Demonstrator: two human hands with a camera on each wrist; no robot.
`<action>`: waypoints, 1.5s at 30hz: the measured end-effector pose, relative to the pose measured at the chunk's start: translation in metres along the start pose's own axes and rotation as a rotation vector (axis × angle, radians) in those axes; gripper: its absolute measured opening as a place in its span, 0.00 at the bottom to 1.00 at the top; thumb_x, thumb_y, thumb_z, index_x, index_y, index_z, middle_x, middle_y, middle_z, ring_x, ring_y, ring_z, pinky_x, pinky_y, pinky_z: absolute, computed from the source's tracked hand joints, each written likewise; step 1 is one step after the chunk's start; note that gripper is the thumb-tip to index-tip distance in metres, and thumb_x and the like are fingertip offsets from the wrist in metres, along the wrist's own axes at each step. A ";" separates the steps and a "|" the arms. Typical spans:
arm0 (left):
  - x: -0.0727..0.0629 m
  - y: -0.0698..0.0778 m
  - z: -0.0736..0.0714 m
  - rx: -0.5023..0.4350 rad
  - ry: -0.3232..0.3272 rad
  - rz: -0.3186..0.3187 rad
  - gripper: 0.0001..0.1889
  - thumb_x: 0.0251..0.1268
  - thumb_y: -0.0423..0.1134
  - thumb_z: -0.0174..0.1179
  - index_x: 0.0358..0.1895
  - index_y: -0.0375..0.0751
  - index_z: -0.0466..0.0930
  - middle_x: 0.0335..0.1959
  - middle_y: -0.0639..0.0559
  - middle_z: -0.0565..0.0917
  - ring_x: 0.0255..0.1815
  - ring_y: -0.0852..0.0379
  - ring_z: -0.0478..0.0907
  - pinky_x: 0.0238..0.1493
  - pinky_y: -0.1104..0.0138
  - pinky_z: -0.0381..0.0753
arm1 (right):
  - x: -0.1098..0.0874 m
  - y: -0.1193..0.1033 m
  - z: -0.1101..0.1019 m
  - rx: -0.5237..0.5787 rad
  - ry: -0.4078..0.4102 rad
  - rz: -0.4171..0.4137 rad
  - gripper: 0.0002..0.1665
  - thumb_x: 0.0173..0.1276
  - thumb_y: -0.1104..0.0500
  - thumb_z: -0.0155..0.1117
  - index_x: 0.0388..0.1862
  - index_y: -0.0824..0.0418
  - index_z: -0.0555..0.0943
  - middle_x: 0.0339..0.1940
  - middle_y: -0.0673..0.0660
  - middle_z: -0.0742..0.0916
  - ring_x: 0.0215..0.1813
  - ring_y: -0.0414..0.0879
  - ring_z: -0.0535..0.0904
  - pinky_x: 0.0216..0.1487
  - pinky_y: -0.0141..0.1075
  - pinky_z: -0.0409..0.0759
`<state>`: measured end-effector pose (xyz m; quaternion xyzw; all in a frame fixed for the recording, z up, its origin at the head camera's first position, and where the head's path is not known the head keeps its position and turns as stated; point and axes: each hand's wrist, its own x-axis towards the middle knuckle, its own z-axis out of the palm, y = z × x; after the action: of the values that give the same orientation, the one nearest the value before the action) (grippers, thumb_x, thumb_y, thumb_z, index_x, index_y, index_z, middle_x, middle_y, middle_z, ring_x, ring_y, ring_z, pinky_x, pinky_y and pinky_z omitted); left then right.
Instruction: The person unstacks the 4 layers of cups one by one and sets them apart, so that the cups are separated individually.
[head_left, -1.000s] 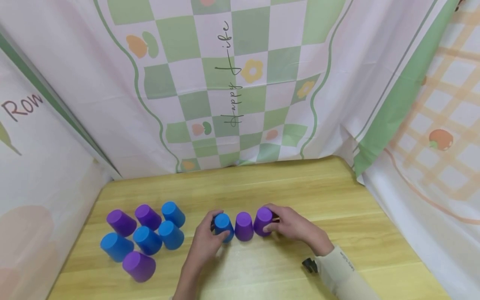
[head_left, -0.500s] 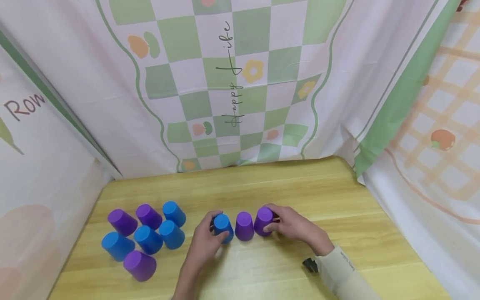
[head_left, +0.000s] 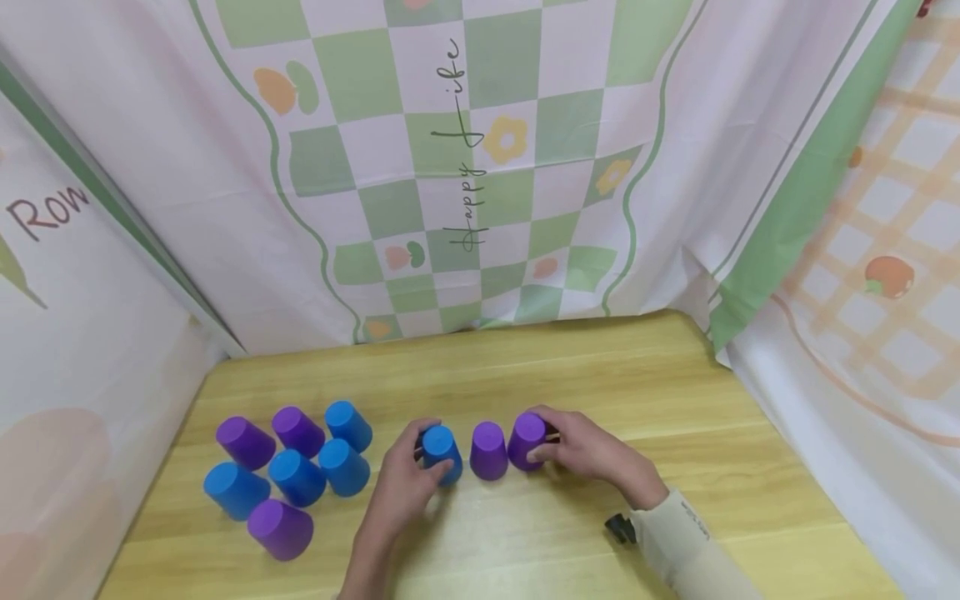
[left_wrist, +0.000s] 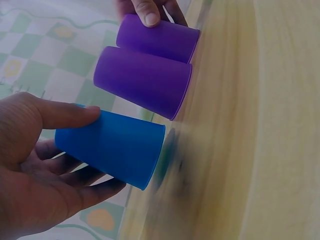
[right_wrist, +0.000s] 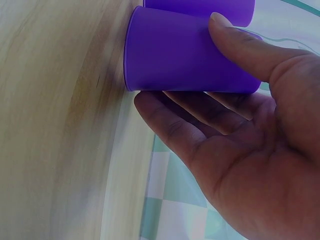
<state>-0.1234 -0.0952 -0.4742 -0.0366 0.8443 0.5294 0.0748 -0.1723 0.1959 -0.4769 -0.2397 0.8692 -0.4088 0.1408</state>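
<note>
In the head view my left hand grips an upside-down blue cup, thumb on the near side and fingers behind. The left wrist view shows the rim of this blue cup slightly off the wood, a shadow beside it. To its right stands an inverted purple cup that neither hand touches. My right hand holds another inverted purple cup. In the right wrist view the thumb lies on one side of that purple cup and the fingers on the other.
On the left of the wooden table stand several more upside-down cups, among them a purple cup nearest me and a blue cup closest to my left hand. A printed curtain hangs along the back edge.
My left hand has moved slightly left with the blue cup, widening the gap to the middle purple cup. My right hand and its cup have stayed in place.
</note>
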 end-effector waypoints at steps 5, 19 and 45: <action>-0.003 0.001 -0.003 0.010 -0.007 0.003 0.31 0.69 0.32 0.70 0.73 0.47 0.73 0.73 0.41 0.77 0.75 0.31 0.71 0.71 0.36 0.75 | 0.000 -0.001 0.000 -0.006 0.000 0.002 0.21 0.71 0.55 0.72 0.61 0.55 0.81 0.53 0.53 0.90 0.59 0.56 0.87 0.64 0.56 0.85; -0.012 0.002 -0.017 0.039 0.006 -0.032 0.30 0.68 0.34 0.71 0.72 0.48 0.74 0.71 0.43 0.79 0.75 0.34 0.72 0.72 0.36 0.75 | 0.000 -0.002 0.001 -0.003 -0.005 0.001 0.21 0.71 0.56 0.72 0.61 0.56 0.81 0.53 0.54 0.89 0.60 0.58 0.87 0.64 0.57 0.85; -0.031 -0.008 -0.045 0.109 0.022 -0.022 0.28 0.65 0.33 0.73 0.67 0.46 0.77 0.70 0.39 0.79 0.74 0.31 0.72 0.71 0.33 0.74 | 0.001 -0.001 0.001 -0.017 0.002 0.009 0.21 0.72 0.55 0.72 0.61 0.55 0.81 0.53 0.53 0.90 0.60 0.57 0.87 0.64 0.57 0.85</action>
<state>-0.0957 -0.1391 -0.4568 -0.0475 0.8721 0.4814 0.0733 -0.1718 0.1938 -0.4767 -0.2367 0.8738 -0.4011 0.1398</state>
